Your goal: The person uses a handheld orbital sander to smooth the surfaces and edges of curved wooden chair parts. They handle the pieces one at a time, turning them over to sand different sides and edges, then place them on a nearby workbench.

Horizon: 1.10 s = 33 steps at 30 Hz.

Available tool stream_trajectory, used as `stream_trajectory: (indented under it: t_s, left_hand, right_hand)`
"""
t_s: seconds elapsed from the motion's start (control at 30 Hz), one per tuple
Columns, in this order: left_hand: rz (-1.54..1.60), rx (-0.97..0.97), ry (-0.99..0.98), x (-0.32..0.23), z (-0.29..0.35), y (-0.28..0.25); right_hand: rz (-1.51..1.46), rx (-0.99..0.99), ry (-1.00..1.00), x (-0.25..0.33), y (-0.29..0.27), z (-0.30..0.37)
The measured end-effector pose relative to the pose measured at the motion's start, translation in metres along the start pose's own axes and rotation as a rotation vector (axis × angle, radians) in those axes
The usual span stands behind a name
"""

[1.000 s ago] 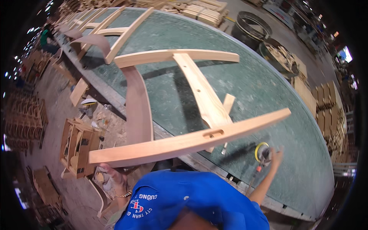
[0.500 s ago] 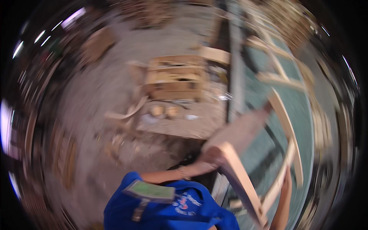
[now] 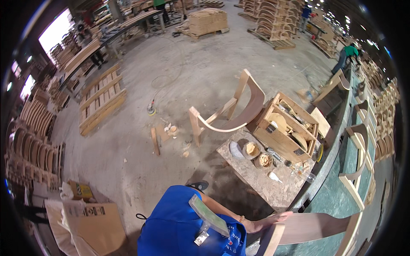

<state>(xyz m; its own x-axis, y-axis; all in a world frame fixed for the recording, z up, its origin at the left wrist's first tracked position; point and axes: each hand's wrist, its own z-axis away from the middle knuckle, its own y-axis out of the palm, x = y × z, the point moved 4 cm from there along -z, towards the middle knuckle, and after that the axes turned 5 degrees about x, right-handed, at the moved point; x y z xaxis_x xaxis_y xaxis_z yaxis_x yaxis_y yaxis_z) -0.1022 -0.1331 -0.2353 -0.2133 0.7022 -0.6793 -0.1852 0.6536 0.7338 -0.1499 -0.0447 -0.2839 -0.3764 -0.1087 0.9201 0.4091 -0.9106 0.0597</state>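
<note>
- Our left hand [image 3: 269, 221] touches the brown board [image 3: 314, 228] of the wooden frame [image 3: 351, 234]. Its fingers look almost straight; we can't tell if they grip.
- Our view has swung left and our right hand has gone, so we can't tell its fingers' state or how the work goes.
- The frame is across the desk's [image 3: 331, 200] left edge. Its board runs long from left to right; its legs point down the picture, toward us.

A brown cardboard box [image 3: 102, 228] stands at lower left — above it, stacks of curved wooden pieces [image 3: 32, 154] line the left edge. A slatted wooden pallet [image 3: 104, 111] lies at upper left. Right of centre, an open wooden toolbox [image 3: 277, 142] and two tubs [image 3: 264, 161] sit on a low table [image 3: 256, 178]; a person in green [image 3: 351, 51] bends at upper right.
</note>
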Motion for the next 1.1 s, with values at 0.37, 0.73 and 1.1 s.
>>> stream_trajectory:
  t_s: [0.37,0.73,1.1]
  left_hand:
    - [0.486,0.210,-1.105,-0.021,0.050,-0.089]
    - [0.009,0.906,-1.364,-0.104,0.036,-0.010]
    - [-0.810,0.981,-1.483,-0.016,0.028,-0.081]
  right_hand:
    - [0.111,-1.163,-0.652,0.102,-0.101,0.269]
    - [-0.272,-1.578,-0.396,0.033,0.022,0.656]
    - [-1.514,-1.506,-0.340,-0.398,0.099,0.475]
